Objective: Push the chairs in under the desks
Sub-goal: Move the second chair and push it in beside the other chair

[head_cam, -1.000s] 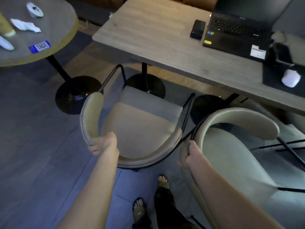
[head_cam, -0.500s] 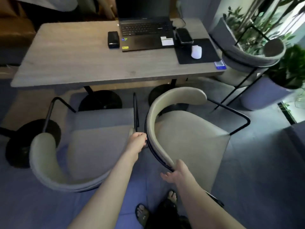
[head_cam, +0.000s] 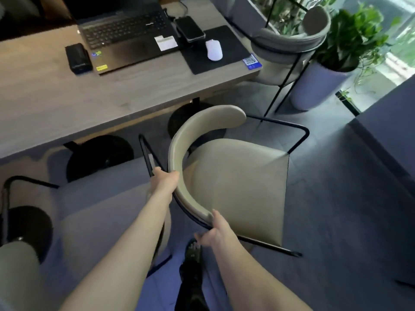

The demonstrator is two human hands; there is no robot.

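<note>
Since half a second ago, both hands have closed onto the curved backrest (head_cam: 179,151) of the right chair (head_cam: 238,187); earlier the right hand hovered open below the rail and the left only touched the gap between the chairs. View has also swung closer to the desk.

Nearest: a sandalled foot (head_cam: 192,250) on the grey tiled floor (head_cam: 336,209), directly below the right hand (head_cam: 213,234). Right hand is clamped on the lower end of the backrest where the padding meets the thin black metal frame. Left hand (head_cam: 165,181) is wrapped over the backrest's outer edge, further up the curve. Hands well apart along the rail.

Right chair: beige padded seat, smooth, matte; C-shaped padded back; black tubular frame. It sits turned sideways, backrest end near the desk edge, seat still outside the desk (head_cam: 67,99).

Left chair (head_cam: 94,212), same type, stands just beside, its black arm tube (head_cam: 146,153) close to the left hand. Two round black pedestal bases (head_cam: 98,156) sit under the desk.

Desk top: grey wood grain, flat. On it: laptop (head_cam: 125,34), black box (head_cam: 78,56), phone (head_cam: 189,29), white mouse (head_cam: 214,50) on a black mat (head_cam: 226,61).

Beyond: third chair (head_cam: 292,48), potted plants (head_cam: 343,43).
</note>
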